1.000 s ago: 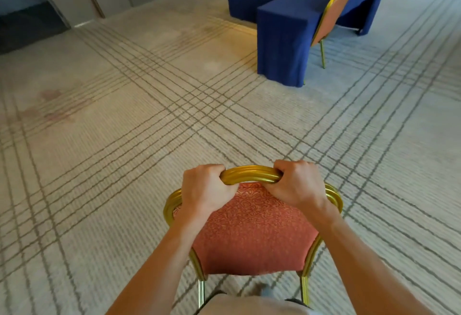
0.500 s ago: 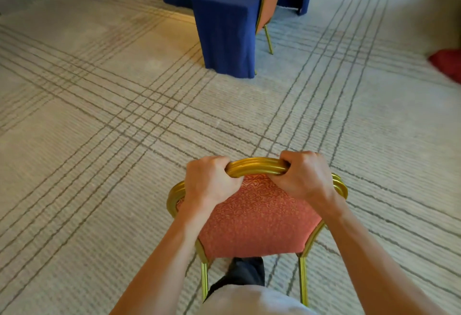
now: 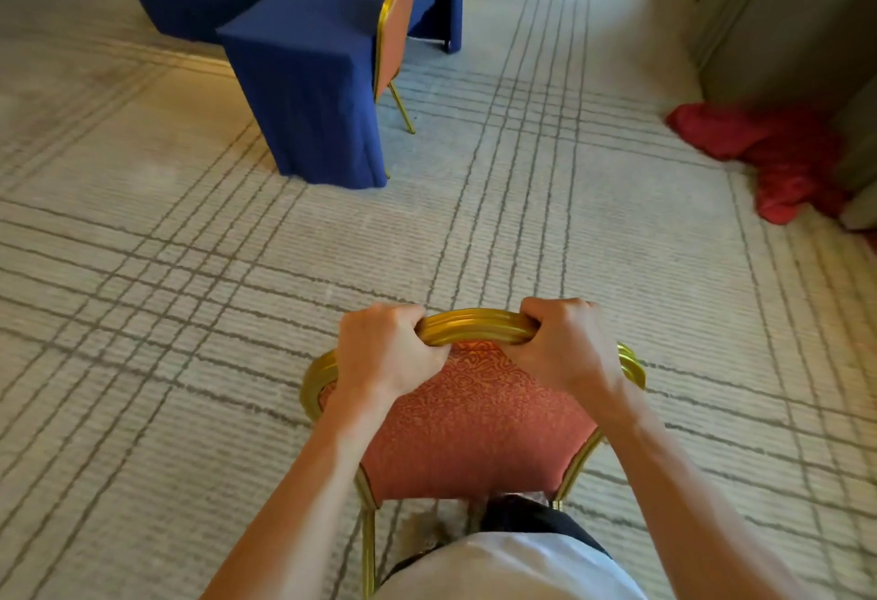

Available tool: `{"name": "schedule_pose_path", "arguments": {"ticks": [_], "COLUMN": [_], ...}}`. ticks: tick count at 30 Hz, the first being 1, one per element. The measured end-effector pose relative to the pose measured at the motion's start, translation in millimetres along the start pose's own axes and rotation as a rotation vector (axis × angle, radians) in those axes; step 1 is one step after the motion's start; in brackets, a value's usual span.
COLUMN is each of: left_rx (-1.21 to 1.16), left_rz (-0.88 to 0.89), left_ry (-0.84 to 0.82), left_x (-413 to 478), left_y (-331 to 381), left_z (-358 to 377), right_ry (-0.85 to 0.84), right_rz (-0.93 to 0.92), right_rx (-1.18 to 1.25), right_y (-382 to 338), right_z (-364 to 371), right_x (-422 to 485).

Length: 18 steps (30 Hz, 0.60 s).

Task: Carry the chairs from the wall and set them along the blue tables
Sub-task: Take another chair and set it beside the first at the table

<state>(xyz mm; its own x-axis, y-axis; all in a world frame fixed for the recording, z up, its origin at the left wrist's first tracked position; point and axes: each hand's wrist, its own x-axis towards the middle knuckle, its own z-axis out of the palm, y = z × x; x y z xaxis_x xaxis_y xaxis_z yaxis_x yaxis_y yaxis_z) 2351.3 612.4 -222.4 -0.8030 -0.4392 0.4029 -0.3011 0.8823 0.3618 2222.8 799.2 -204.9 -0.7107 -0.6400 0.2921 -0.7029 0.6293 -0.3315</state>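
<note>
A chair (image 3: 474,428) with a gold metal frame and a red patterned backrest is right in front of me, seen from behind and above. My left hand (image 3: 384,352) grips the top rail on the left, and my right hand (image 3: 564,348) grips it on the right. Its seat and feet are hidden below the backrest. Ahead at the upper left stand the blue-draped tables (image 3: 303,44). A second matching chair (image 3: 396,39) is tucked against the right side of the nearer table.
Pale carpet with grey crossing lines covers the floor between me and the tables. A crumpled red cloth (image 3: 778,158) lies on the floor at the right, beside a grey wall corner (image 3: 783,15).
The blue tables and the tucked chair have shifted left and closer in view, and the red cloth and wall have come into sight at the right. Both hands keep their grip on the rail.
</note>
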Motion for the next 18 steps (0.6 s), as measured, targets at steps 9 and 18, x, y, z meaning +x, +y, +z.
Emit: {"name": "schedule_pose_path", "arguments": {"ticks": [9,18], "left_rx": [-0.020,0.065], "left_rz": [0.102,0.092], "left_ry": [-0.044,-0.106], "left_x": [137.1,270.1], "left_y": [0.4,19.9], "left_z": [70.6,135.4], "right_ry": [0.082,0.021], "right_rz": [0.039,0.086], "right_rx": [0.038,0.064], "right_y": [74.3,159.5], "right_z": [27.6,38.3], "right_x": [111.6,237.4]}}
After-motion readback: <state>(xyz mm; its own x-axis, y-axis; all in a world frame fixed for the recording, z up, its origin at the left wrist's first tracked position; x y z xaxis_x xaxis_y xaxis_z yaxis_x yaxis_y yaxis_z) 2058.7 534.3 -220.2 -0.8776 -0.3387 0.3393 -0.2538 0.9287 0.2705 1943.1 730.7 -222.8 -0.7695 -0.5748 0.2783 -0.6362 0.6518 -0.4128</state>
